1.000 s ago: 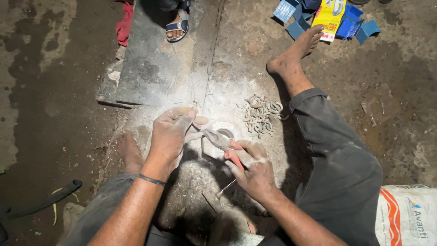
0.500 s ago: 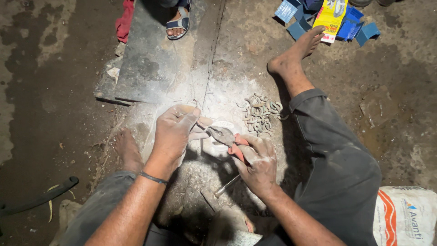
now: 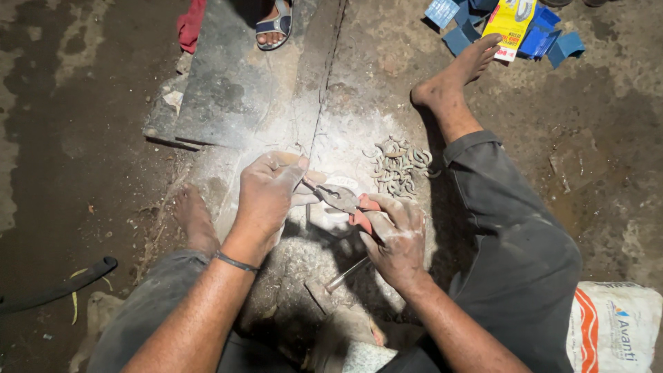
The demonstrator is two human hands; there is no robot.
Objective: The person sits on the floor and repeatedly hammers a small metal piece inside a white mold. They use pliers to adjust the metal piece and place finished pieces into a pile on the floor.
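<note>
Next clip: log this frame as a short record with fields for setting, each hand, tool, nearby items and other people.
setting: dusty concrete floor, person seated on it, legs spread
left hand: closed on something small at the plier tip, too hidden to name
right hand: grip on red-handled pliers
nearby: pile of curved metal pieces, blue boxes, white sack, black hose
others: sandalled foot at top

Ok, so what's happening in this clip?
A person sits on a dusty floor, legs spread. The right hand grips red-handled pliers, whose tip points toward the left hand; that hand is closed around something small that cannot be made out. A pile of curved metal pieces lies just beyond the hands, a thin metal rod below them. Blue boxes sit by the right foot, and another person's sandalled foot shows at the top.
</note>
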